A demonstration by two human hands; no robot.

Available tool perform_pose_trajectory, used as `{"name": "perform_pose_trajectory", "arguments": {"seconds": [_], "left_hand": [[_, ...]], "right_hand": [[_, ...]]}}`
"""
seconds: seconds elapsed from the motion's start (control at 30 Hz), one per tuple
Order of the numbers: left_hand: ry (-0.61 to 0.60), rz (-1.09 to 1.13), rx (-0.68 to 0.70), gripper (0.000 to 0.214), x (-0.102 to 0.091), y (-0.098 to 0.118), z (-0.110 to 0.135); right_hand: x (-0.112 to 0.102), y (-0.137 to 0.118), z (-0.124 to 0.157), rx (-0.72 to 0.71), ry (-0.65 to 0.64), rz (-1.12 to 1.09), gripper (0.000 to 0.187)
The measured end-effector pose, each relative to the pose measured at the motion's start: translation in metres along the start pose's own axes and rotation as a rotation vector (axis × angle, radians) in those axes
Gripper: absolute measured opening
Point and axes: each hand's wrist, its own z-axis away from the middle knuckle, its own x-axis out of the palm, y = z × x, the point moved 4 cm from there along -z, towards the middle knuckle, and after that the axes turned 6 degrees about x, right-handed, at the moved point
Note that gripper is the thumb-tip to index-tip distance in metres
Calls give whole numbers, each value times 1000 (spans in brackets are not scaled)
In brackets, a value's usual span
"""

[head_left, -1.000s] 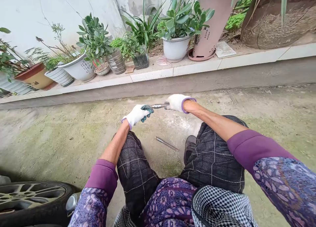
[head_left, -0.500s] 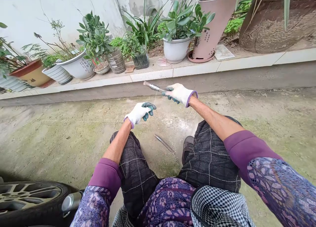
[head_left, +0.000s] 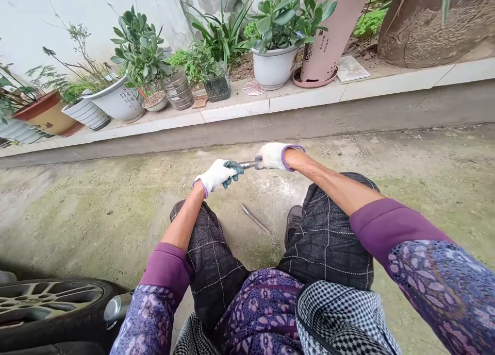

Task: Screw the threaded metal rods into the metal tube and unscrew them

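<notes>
My right hand (head_left: 271,156), in a white glove with dark green fingers, is closed on a short stick (head_left: 254,164). Silvery thin wire (head_left: 245,165) is wound around the part of it showing between my hands. My left hand (head_left: 222,174), gloved alike, has its fingers closed right at the stick's left end and hides that end. The loose strand is too fine to make out now; half a second ago it ran to the left fingertips. On the concrete below lies a second thin grey rod (head_left: 256,219), between my feet.
Potted plants line a tiled ledge (head_left: 232,110) ahead, among them a white pot (head_left: 274,69) and a tall pink pot (head_left: 319,61). A wheel (head_left: 50,306) lies at lower left, with a metal canister (head_left: 116,308) beside it. My knees flank the rod.
My right hand has lowered and turned, bringing the stick from above down level with my left hand. The left hand has barely moved. The strand between them no longer shows.
</notes>
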Motion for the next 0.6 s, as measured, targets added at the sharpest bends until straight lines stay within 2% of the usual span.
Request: {"name": "perform_pose_trajectory", "arguments": {"seconds": [0.1,0.2,0.33,0.43,0.53,0.6], "left_hand": [[23,50,40,20,5,2,0],[51,86,60,25,0,5,1],[48,110,60,24,-6,5,4],[57,73,73,19,-7,7,4],[118,24,82,15,-10,10,1],[141,5,76,14,-12,11,0]], "right_hand": [[-16,-4,1,17,154,122,19],[-25,-8,10,51,202,6,21],[-24,-9,19,-5,106,-390,30],[-23,-9,23,-112,-47,-561,41],[-14,-5,26,-175,-244,-524,49],[-5,-1,25,-186,-315,-410,53]]}}
